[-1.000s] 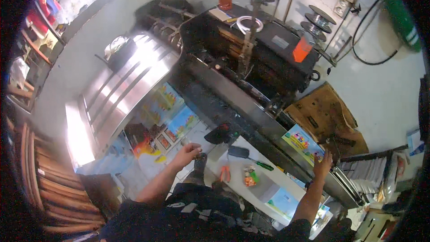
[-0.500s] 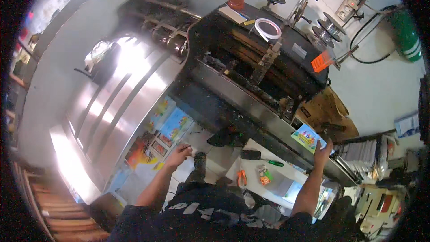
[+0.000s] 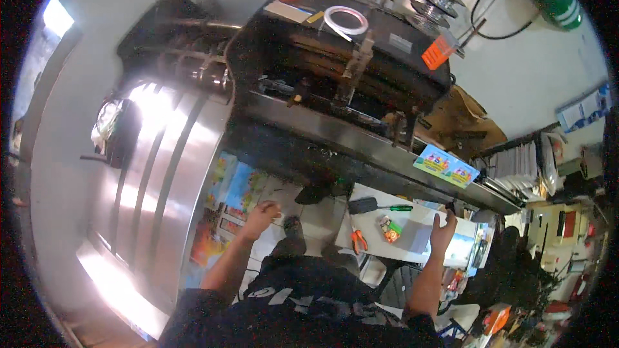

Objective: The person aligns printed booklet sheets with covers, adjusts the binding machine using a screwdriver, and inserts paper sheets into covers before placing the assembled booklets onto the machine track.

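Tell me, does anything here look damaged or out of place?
Possibly: the brown cardboard beside the black machine has a wavy, uneven edge rather than a straight one, so it looks bent or torn.

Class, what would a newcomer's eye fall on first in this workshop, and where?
Probably the glaring metal panel on the left, crossed by dark stripes. Next, the white coil atop the black machine, upper centre. Then the colourful printed sheet right of centre, pictured above the right hand.
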Demonstrator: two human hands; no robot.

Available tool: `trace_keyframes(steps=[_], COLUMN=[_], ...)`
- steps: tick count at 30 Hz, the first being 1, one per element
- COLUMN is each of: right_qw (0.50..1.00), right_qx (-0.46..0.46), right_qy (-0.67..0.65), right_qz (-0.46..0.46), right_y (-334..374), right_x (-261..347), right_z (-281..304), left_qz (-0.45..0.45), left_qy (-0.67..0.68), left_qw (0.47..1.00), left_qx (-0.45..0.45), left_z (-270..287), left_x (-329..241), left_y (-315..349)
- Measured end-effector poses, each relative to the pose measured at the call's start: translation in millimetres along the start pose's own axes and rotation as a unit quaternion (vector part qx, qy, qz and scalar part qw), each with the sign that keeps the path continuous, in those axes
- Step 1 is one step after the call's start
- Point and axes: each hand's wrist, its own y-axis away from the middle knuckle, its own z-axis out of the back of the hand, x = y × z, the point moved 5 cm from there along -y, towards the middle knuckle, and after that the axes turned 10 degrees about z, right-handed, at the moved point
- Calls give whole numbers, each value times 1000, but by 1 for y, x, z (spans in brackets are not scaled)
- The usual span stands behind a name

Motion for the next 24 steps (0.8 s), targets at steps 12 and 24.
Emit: trace_keyframes(steps=[12, 24], right_qw=[976, 959], right_qx=[3, 259], right_qy=[65, -28], right_qz=[-209, 108], right_y=[107, 22], right_x=[-80, -16], right_z=[71, -95], left_qz=[-12, 38], left_qy=[-192, -180], left_qw=[979, 983], left_qx=[63, 5], left_z=[-98, -132], left_x=[-57, 34], left_y=[7, 18])
